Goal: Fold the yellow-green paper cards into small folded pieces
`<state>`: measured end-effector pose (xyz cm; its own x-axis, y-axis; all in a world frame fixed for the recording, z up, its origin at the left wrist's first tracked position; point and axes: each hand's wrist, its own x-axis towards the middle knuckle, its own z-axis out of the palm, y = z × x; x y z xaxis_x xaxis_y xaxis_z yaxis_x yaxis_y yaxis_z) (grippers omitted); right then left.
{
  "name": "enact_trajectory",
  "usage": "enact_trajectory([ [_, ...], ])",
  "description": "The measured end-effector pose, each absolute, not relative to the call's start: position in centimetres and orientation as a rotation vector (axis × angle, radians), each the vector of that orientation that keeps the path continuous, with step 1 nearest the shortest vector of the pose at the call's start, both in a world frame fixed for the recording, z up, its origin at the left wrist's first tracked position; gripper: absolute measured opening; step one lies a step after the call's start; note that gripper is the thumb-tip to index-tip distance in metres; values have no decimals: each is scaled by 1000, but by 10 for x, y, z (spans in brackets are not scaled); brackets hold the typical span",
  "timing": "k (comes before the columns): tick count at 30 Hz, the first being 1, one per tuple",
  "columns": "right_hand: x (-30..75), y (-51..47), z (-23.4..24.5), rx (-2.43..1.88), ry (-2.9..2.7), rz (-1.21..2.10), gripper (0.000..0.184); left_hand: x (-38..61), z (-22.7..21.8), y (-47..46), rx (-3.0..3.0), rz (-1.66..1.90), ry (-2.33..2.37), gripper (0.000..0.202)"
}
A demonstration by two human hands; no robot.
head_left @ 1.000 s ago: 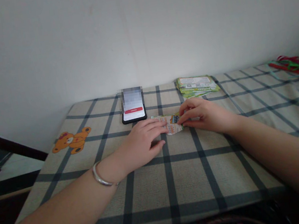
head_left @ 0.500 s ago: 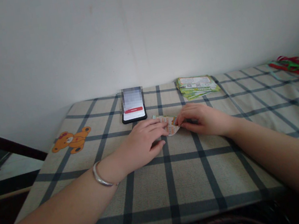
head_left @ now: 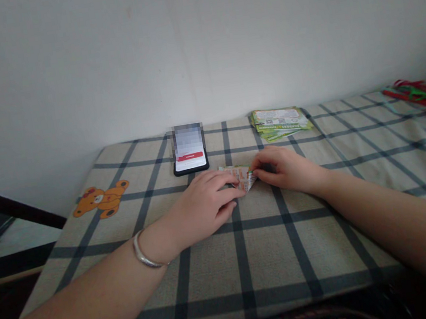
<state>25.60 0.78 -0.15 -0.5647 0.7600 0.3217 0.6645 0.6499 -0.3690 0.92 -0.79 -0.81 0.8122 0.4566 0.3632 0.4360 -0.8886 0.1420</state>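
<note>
Well, we are leaning over a checked fabric cover (head_left: 275,257) with a white wall (head_left: 196,50) behind it. Well beyond and left of our grip lies a black smartphone (head_left: 191,164); beyond and right of the grip sits a stack of green printed leaflets (head_left: 280,123). Far off to the grip's right are tangled red and green ribbons (head_left: 424,104), and to its left is a teddy-bear print (head_left: 101,201). Our left hand (head_left: 204,206), a silver bangle (head_left: 143,252) at its wrist, reaches in from the lower left and lies open and palm-down, its fingertips apparently pinning the folded printed paper (head_left: 242,178) against the cover. Our right hand (head_left: 286,170) comes in from the other side, closed in a pinch on the paper's right tip, which seems to hold the paper taut between both hands.
</note>
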Motion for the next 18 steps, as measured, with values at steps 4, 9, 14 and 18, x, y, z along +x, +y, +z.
enact_trajectory([
  [4, 254, 10, -4, -1132, -2389, 308, 8, 11, -7, -7, 2931, 609, 721, 27],
  [9, 251, 13, -7, -1144, -2378, 312, 9, 11, -8, -7, 2918, 621, 718, 28],
  [14, 251, 15, -9, -1159, -2369, 318, 9, 12, -7, -8, 2922, 624, 726, 26],
  [18, 251, 15, -9, -1181, -2370, 310, 10, 12, -7, -9, 2929, 642, 748, 27],
])
